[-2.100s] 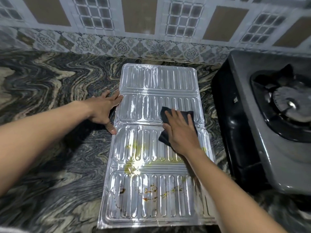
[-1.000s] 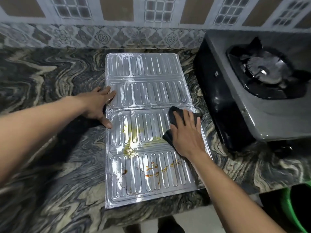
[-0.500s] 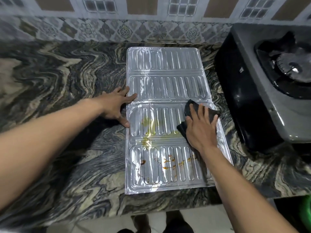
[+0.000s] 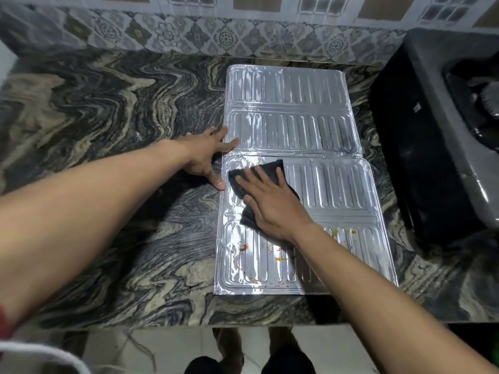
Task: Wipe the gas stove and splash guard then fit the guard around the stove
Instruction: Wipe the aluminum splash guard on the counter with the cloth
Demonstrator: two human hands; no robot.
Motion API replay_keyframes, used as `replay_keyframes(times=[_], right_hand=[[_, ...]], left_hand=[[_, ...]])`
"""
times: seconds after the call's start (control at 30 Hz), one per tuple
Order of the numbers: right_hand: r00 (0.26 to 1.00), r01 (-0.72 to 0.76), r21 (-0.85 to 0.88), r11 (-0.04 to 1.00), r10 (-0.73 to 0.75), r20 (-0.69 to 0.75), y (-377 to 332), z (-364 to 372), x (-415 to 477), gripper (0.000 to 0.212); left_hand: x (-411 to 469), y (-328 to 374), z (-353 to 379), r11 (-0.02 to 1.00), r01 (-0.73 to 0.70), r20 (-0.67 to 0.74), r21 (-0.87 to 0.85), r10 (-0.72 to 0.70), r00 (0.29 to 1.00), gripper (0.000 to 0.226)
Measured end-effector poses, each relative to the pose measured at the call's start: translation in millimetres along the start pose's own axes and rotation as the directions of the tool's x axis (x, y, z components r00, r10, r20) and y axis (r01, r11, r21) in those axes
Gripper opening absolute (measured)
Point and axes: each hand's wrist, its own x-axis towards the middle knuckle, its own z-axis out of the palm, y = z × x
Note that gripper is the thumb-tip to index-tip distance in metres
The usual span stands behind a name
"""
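Observation:
A silver ribbed splash guard (image 4: 291, 103) lies flat and unfolded on the marble counter. Orange and red stains mark its nearest panel. My right hand (image 4: 272, 203) presses a dark cloth (image 4: 266, 168) flat on the left part of the third panel. My left hand (image 4: 209, 157) rests with spread fingers on the counter against the guard's left edge, fingertips touching the guard. The gas stove (image 4: 437, 136) stands at the right, its black side facing the guard and its burner cut off by the frame edge.
The marble counter (image 4: 108, 130) stretches to the left of the guard. A patterned tiled wall (image 4: 224, 36) runs along the back. The counter's front edge is close below the guard, with floor and my feet beneath.
My right hand has slid the cloth from the right side of the third panel to its left side; the yellow stain there no longer shows. My left hand stays on the guard's edge.

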Motion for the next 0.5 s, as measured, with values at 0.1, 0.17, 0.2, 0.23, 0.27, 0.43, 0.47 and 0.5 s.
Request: replay_keyframes(times=[0.1,0.17,0.2,0.23,0.27,0.43,0.47,0.5], right_hand=[[0.999,0.046,0.022,0.999,-0.047,0.026,-10,5,-21,0.051],[0.996,0.080,0.025,0.996,-0.081,0.035,-21,10,-39,0.051],[0.994,0.101,0.023,0.995,-0.102,0.042,-26,14,-47,0.052],[0.992,0.118,0.017,0.993,-0.119,0.048,-31,18,-54,0.052],[0.990,0.129,0.007,0.992,-0.129,0.049,-34,21,-59,0.053],[0.999,0.050,0.000,0.999,-0.050,0.013,-35,24,-59,0.054],[1.000,0.001,0.011,1.000,-0.001,-0.003,-33,24,-57,0.054],[0.998,-0.057,0.022,0.998,0.057,-0.019,-29,23,-56,0.054]], left_hand=[[-2,3,-1,1.000,0.003,0.006,0.005,-0.003,1.000,0.134],[-2,4,-3,1.000,0.003,0.009,0.009,-0.003,1.000,0.134],[-2,4,-3,1.000,0.002,0.010,0.007,-0.002,1.000,0.134],[-2,4,-3,1.000,0.002,0.012,0.003,-0.002,1.000,0.134],[-2,4,-3,1.000,0.003,0.015,-0.002,-0.003,1.000,0.135],[0,3,-2,1.000,0.014,0.026,-0.010,-0.013,1.000,0.141],[1,3,-1,1.000,0.013,0.027,-0.014,-0.013,1.000,0.142],[1,3,-1,1.000,0.013,0.027,-0.017,-0.013,1.000,0.142]])
